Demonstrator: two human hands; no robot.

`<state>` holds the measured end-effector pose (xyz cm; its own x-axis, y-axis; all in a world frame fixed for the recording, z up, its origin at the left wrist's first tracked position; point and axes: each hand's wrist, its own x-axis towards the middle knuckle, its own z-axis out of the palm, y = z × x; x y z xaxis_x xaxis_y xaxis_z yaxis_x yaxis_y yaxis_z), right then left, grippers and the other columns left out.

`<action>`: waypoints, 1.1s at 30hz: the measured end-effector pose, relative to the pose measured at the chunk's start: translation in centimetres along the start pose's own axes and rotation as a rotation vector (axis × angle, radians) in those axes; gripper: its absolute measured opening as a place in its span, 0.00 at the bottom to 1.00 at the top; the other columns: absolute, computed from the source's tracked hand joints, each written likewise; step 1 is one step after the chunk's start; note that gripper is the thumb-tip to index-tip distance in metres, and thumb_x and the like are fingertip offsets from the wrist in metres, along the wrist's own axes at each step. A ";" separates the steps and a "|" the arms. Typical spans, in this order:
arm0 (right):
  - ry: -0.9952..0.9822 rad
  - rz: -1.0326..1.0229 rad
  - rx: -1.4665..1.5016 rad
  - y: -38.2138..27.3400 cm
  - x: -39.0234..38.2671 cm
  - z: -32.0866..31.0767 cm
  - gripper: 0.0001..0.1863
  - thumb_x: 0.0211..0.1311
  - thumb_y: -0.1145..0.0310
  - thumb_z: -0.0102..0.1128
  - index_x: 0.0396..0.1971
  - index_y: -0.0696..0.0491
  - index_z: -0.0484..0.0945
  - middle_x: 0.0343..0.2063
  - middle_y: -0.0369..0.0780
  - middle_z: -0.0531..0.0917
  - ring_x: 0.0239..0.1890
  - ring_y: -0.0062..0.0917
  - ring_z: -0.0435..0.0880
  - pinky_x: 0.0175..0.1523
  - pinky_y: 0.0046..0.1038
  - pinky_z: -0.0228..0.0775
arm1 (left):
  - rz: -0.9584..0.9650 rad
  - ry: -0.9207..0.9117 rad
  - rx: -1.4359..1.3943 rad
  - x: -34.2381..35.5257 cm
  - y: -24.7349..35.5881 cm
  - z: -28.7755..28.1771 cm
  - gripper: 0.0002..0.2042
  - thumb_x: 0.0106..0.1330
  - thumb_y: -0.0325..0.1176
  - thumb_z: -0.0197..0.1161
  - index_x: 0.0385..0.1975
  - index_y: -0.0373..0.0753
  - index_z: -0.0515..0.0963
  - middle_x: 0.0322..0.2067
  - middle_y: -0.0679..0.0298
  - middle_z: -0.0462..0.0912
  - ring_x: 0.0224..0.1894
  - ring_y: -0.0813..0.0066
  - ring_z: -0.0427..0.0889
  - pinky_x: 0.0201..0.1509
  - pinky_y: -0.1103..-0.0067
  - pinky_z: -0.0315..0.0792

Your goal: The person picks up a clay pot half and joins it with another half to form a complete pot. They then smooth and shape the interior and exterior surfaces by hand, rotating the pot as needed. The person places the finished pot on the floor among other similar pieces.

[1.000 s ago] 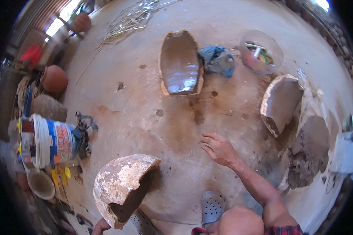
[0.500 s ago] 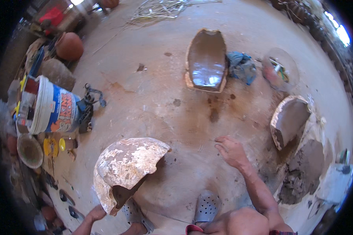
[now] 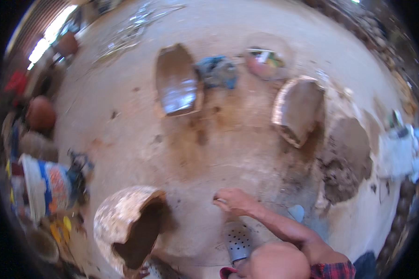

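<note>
A big rounded mould half [image 3: 118, 218], crusted white and brown outside with a dark hollow inside, is tilted on its side at the lower left. My left hand [image 3: 138, 273] grips its near lower rim; much of that hand is cut off or hidden. My right hand [image 3: 236, 201] hovers in front of me, right of the mould half and apart from it. Its fingers are curled to the thumb, and blur hides whatever may be between them. Farther away stand two clay-lined mould pieces, one long [image 3: 177, 76] and one shorter [image 3: 302, 107].
Beside the long piece lies a blue plastic bag [image 3: 217, 72], then a clear round container [image 3: 265, 58] of small things. Wet clay [image 3: 347, 160] is heaped at the right, near a white container [image 3: 398, 156]. A bucket [image 3: 46, 186] and clay pots [image 3: 41, 113] line the left.
The view has swung right, so the floor things appear farther left. The mould half has tipped, showing more of its hollow. My right hand's fingers have curled in.
</note>
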<state>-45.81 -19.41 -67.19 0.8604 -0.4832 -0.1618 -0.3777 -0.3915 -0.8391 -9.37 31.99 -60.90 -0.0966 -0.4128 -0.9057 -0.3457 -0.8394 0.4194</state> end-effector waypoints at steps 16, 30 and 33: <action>0.039 0.026 0.007 0.7 0.0 -1.5 0.15 0.75 0.57 0.60 0.48 0.51 0.84 0.40 0.47 0.87 0.46 0.46 0.87 0.50 0.45 0.79 | -0.279 0.006 0.096 -0.9 4.7 1.8 0.23 0.79 0.48 0.58 0.70 0.46 0.76 0.60 0.59 0.85 0.61 0.66 0.82 0.61 0.70 0.77; 0.216 0.078 0.068 0.2 6.6 -9.6 0.22 0.72 0.48 0.60 0.42 0.53 0.87 0.36 0.52 0.88 0.41 0.49 0.88 0.45 0.44 0.80 | -0.436 -0.084 -0.365 -6.8 -1.2 -2.4 0.28 0.79 0.53 0.53 0.73 0.46 0.70 0.68 0.63 0.77 0.70 0.64 0.74 0.68 0.59 0.70; 0.683 -0.108 0.010 -0.2 13.8 -15.6 0.21 0.71 0.53 0.64 0.39 0.60 0.86 0.34 0.54 0.88 0.37 0.46 0.90 0.43 0.43 0.80 | -0.581 0.008 -0.444 -13.3 -1.7 -4.6 0.30 0.76 0.44 0.65 0.73 0.40 0.67 0.63 0.58 0.81 0.70 0.66 0.75 0.62 0.63 0.76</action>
<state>-39.22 -38.27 -61.17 0.4833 -0.8281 0.2840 -0.2961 -0.4599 -0.8372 -3.26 37.26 -49.31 -0.0054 0.1417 -0.9899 0.0723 -0.9873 -0.1417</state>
